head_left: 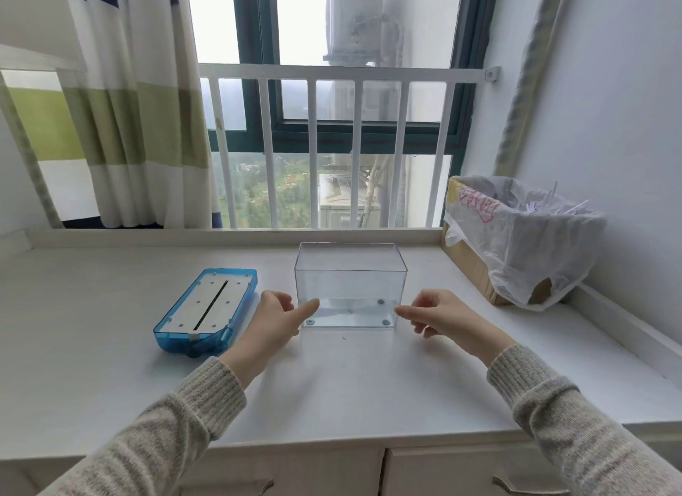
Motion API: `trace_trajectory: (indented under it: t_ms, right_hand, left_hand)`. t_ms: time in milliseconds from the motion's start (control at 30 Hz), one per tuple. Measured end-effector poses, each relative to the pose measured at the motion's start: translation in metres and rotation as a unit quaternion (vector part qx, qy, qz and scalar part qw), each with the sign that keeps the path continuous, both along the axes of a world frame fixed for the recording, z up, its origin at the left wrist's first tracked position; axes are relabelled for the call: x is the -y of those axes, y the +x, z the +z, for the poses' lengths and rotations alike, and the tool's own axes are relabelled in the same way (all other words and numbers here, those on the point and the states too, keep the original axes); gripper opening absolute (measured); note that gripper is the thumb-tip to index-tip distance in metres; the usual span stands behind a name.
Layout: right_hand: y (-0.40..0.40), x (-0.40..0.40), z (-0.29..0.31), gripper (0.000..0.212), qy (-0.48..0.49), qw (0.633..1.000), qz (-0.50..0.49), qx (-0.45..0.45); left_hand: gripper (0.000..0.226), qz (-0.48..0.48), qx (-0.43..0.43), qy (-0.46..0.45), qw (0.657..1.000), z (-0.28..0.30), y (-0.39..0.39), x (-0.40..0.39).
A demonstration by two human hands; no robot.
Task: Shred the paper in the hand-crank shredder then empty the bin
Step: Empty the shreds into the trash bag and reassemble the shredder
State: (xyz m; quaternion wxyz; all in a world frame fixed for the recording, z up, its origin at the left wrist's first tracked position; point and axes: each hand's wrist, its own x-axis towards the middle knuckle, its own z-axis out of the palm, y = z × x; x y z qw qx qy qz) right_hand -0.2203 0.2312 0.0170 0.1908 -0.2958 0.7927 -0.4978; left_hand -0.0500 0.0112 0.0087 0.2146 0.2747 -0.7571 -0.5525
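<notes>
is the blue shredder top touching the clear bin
Apart. The head view shows a strip of bare white counter between the blue shredder top, lying upside down on the left, and the clear bin; the left hand sits in that gap.

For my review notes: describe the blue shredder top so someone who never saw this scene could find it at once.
Start at the window and look down to the white counter below it. The clear bin stands mid-counter between both hands; left of it lies the shredder top. It alone is blue: flat, underside up, with a white plate and dark slot.

one clear bin, one blue shredder lid, one lined box, two hands
</notes>
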Motion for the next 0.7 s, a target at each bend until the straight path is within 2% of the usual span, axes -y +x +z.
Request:
trace_trajectory:
  t_ms: [67, 167, 267, 367, 533, 700]
  right_hand:
    - [0.008, 0.001, 0.000, 0.030, -0.010, 1.000, 0.014, 0.013]
    - [0.020, 0.006, -0.003, 0.043, -0.011, 0.999, 0.039, 0.025]
    - [0.034, 0.014, -0.005, 0.049, -0.011, 0.997, 0.071, 0.036]
    - [0.048, 0.027, -0.004, 0.050, -0.021, 0.994, 0.097, 0.038]
    - [0.070, 0.049, -0.005, 0.050, -0.023, 0.992, 0.125, 0.018]
    - [0.089, 0.072, -0.004, 0.049, -0.032, 0.991, 0.133, -0.003]
  left_hand:
    - [0.039, -0.018, 0.006, -0.017, 1.000, 0.002, 0.006, -0.004]
    - [0.020, -0.062, 0.015, -0.065, 0.996, 0.004, 0.015, -0.008]
    - [0.023, -0.082, 0.020, -0.103, 0.991, 0.004, 0.022, -0.011]
    - [0.025, -0.090, 0.024, -0.183, 0.979, 0.007, 0.031, -0.014]
    - [0.022, -0.165, 0.025, -0.261, 0.951, 0.014, 0.047, -0.018]
    - [0.027, -0.192, -0.019, -0.343, 0.919, 0.020, 0.063, -0.019]
